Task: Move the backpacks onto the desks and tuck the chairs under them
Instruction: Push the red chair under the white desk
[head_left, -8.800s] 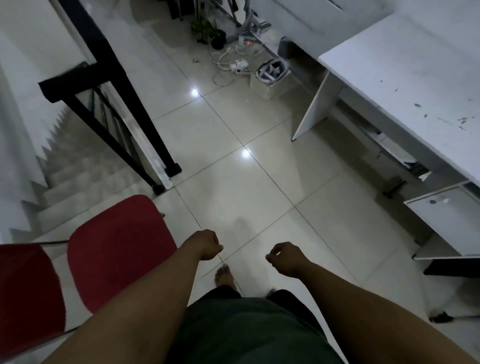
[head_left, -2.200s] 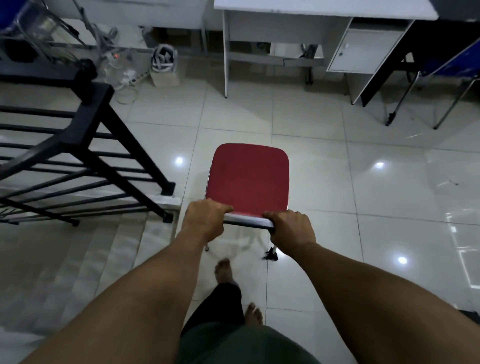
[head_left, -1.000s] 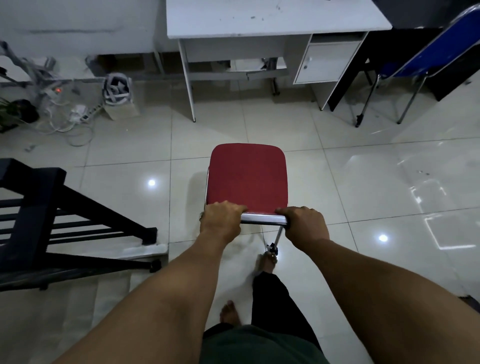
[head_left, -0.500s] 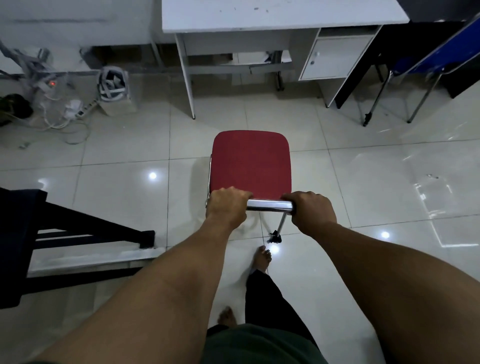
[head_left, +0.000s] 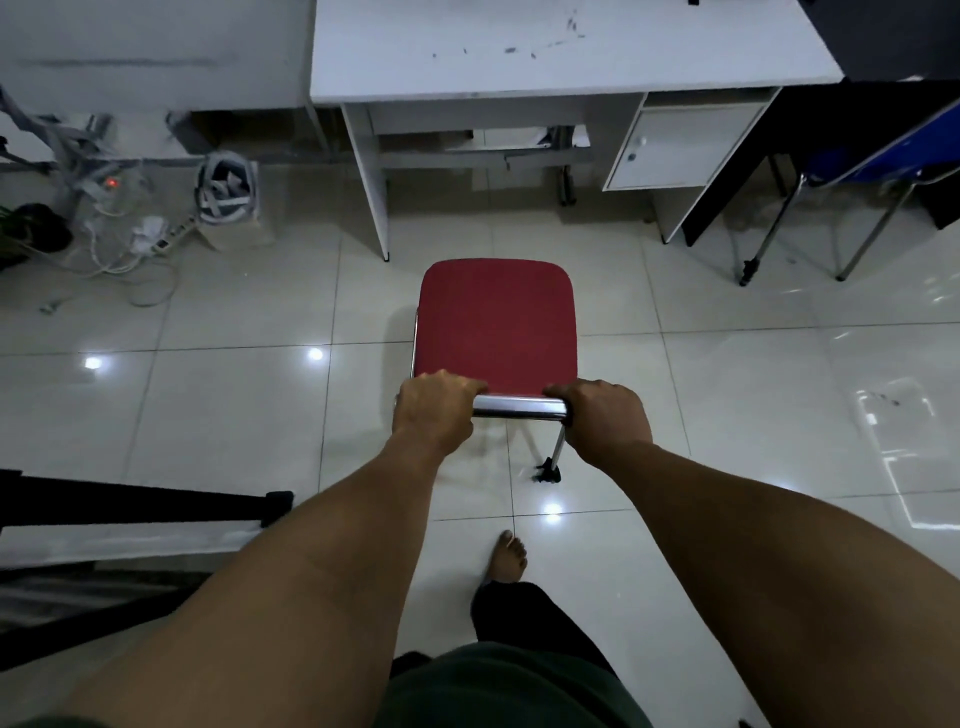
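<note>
Left hand (head_left: 434, 413): fingers curled over the left end of the chrome top bar (head_left: 519, 406), gripping it.
Right hand (head_left: 605, 418): wrapped round the bar's right end, gripping too.
Bar: round polished metal tube, shiny.
Red chair (head_left: 496, 325): matte red padded seat, rounded corners, thin chrome legs with black feet.
Position: on glossy pale floor tiles (head_left: 218, 415), just in front of the white desk (head_left: 519, 57), not under it.
Desk: flat scuffed top, small cabinet (head_left: 680, 145) at right.

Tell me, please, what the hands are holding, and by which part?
Both the left hand and right hand grip the red chair by its chrome top rail.
</note>
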